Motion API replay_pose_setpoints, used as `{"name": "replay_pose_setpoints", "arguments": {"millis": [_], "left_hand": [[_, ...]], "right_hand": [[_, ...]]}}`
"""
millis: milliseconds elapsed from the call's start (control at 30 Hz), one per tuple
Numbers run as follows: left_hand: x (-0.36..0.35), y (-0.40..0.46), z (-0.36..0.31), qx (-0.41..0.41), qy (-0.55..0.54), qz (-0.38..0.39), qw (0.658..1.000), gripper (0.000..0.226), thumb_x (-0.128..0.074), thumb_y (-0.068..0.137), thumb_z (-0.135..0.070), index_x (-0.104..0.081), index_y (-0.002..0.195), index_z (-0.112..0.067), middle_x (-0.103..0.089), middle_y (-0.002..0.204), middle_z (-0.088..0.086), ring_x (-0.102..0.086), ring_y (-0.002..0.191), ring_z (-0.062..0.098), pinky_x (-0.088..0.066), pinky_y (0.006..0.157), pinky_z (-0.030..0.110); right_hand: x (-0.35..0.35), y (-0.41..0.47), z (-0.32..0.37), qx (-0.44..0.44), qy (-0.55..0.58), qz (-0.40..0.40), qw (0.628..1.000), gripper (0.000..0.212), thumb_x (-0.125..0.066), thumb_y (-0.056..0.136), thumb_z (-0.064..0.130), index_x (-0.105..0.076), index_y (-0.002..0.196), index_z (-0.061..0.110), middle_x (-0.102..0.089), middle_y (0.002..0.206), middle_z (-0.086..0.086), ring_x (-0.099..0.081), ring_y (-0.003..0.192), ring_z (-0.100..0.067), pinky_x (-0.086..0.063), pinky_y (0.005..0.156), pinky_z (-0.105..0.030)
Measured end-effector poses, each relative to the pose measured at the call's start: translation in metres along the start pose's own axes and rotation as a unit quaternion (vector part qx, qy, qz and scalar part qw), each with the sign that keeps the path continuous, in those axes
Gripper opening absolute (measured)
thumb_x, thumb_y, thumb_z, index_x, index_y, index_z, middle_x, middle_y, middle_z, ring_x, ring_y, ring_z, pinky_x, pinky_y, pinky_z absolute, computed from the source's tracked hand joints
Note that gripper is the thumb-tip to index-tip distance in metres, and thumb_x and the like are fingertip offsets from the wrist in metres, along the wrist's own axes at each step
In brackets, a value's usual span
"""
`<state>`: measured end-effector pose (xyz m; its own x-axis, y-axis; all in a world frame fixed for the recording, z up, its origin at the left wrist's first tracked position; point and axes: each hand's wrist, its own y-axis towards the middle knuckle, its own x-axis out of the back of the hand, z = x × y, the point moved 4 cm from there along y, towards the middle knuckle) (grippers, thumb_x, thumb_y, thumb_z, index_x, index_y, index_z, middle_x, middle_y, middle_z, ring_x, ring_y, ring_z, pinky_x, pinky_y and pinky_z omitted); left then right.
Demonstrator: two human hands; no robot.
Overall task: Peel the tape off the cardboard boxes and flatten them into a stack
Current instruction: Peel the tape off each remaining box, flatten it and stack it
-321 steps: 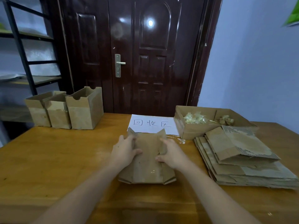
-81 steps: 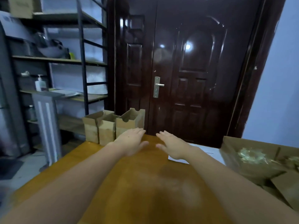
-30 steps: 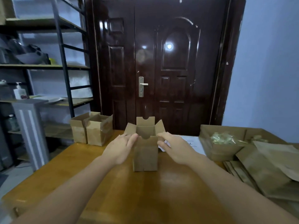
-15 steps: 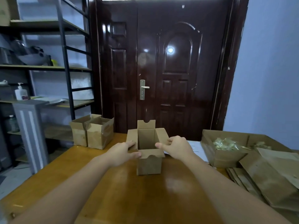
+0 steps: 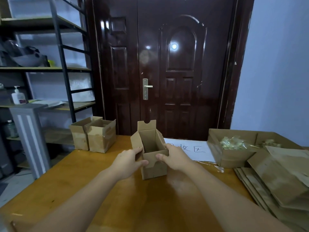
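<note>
Left hand (image 5: 127, 162) and right hand (image 5: 173, 157) grip small open box (image 5: 153, 156) between them, standing on counter (image 5: 117, 198); 2 boxes (image 5: 93, 133) far left.

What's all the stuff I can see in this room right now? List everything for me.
Open brown cardboard box: one, upright, table centre, flaps up, between both hands.
Taped brown cardboard boxes: two, side by side, table's far left corner.
Flattened brown cardboard stack: one pile, right side of table.
Shallow brown cardboard tray: one, far right, holding crumpled clear tape.
White paper sheet with handwritten characters: one, behind the open box.
Wooden table: one, orange-brown.
Dark brown door: one, silver handle, behind table.
Black metal shelving: left, with white pump bottle.
Left hand: grips box's left side.
Right hand: grips box's right side.
</note>
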<state>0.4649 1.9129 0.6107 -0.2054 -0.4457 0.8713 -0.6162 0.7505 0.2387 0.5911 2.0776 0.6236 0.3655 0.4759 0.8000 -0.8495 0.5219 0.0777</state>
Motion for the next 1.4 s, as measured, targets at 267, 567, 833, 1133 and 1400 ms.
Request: {"name": "replay_pose_setpoints", "arguments": {"millis": [267, 567, 833, 1133, 1400], "left_hand": [[0.002, -0.031, -0.02, -0.058, 0.104, -0.023, 0.993, 0.087, -0.039, 0.084, -0.084, -0.039, 0.156, -0.036, -0.052, 0.152, -0.008, -0.048, 0.139, 0.016, -0.044, 0.109, 0.032], [0.031, -0.047, -0.046, -0.174, 0.085, -0.04, 0.98, 0.048, -0.051, 0.102, -0.05, -0.044, 0.149, -0.042, -0.067, 0.123, -0.017, -0.064, 0.108, 0.004, -0.047, 0.082, 0.013], [0.068, 0.007, -0.029, -0.092, 0.293, 0.088, 0.948, 0.116, -0.026, 0.065, -0.105, -0.033, 0.157, -0.034, -0.037, 0.162, -0.005, -0.022, 0.154, 0.029, -0.004, 0.126, 0.055], [0.033, 0.007, 0.032, -0.042, 0.079, 0.109, 0.99, 0.131, -0.055, 0.057, -0.103, -0.018, 0.163, -0.036, -0.012, 0.171, -0.014, 0.001, 0.158, 0.018, -0.014, 0.124, 0.055], [0.023, 0.01, 0.035, -0.046, 0.1, 0.034, 0.993, 0.126, -0.046, 0.059, -0.106, -0.03, 0.16, -0.033, -0.025, 0.166, -0.015, -0.019, 0.153, 0.013, -0.028, 0.12, 0.045]], "right_hand": [[0.006, -0.01, 0.014, -0.049, -0.087, 0.007, 0.995, 0.123, -0.041, 0.039, 0.111, -0.054, 0.128, 0.027, -0.062, 0.121, 0.0, -0.052, 0.119, -0.025, -0.05, 0.096, -0.046], [0.021, -0.008, 0.011, -0.017, -0.172, 0.07, 0.983, 0.102, -0.064, 0.034, 0.099, -0.058, 0.106, 0.027, -0.047, 0.11, 0.006, -0.054, 0.102, -0.016, -0.055, 0.083, -0.042], [0.025, -0.015, 0.014, 0.094, -0.12, 0.075, 0.985, 0.072, -0.08, 0.044, 0.081, -0.051, 0.101, 0.049, -0.057, 0.099, 0.019, -0.059, 0.086, -0.004, -0.047, 0.066, -0.023], [0.01, -0.007, -0.004, 0.099, -0.074, 0.1, 0.987, 0.124, -0.077, 0.061, 0.075, -0.019, 0.162, 0.031, -0.016, 0.168, 0.012, -0.017, 0.153, -0.01, -0.022, 0.117, -0.028], [-0.021, -0.011, -0.014, 0.115, 0.062, 0.026, 0.991, 0.124, -0.076, 0.064, 0.078, -0.018, 0.162, 0.028, -0.01, 0.163, 0.02, -0.01, 0.151, -0.004, -0.021, 0.122, -0.032]]}}
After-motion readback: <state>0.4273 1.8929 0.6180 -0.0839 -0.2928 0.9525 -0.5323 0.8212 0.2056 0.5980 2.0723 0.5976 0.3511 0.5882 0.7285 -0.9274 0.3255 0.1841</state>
